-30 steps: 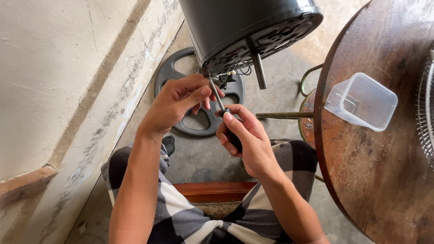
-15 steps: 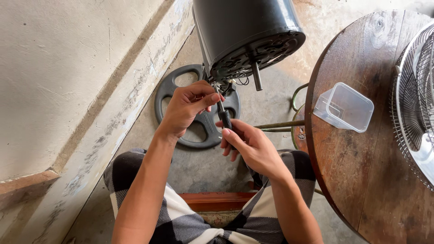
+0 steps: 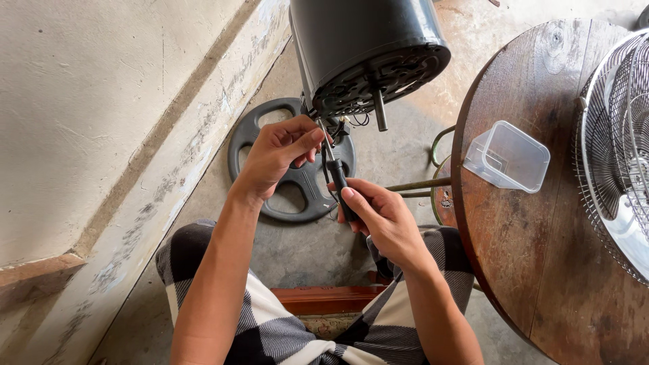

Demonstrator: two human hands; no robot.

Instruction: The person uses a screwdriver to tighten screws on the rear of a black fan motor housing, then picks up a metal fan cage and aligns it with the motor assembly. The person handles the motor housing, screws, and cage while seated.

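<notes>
A black fan motor housing (image 3: 365,47) hangs tilted at the top, its vented face and metal shaft (image 3: 380,111) pointing down toward me. My right hand (image 3: 378,220) grips the black handle of a screwdriver (image 3: 338,179) whose thin shank runs up to the housing's lower edge. My left hand (image 3: 277,152) pinches the shank near the tip with thumb and fingers, just under the housing. Loose wires (image 3: 348,125) dangle beside the tip.
A round black fan base (image 3: 270,169) lies on the concrete floor below my hands. At right stands a round wooden table (image 3: 541,230) with a clear plastic container (image 3: 508,157) and a wire fan guard (image 3: 618,149). A plastered wall runs along the left.
The view has shifted left, bringing the fan guard into sight. Both hands have stayed on the screwdriver at the housing's edge, with the right hand turning slightly on the handle.
</notes>
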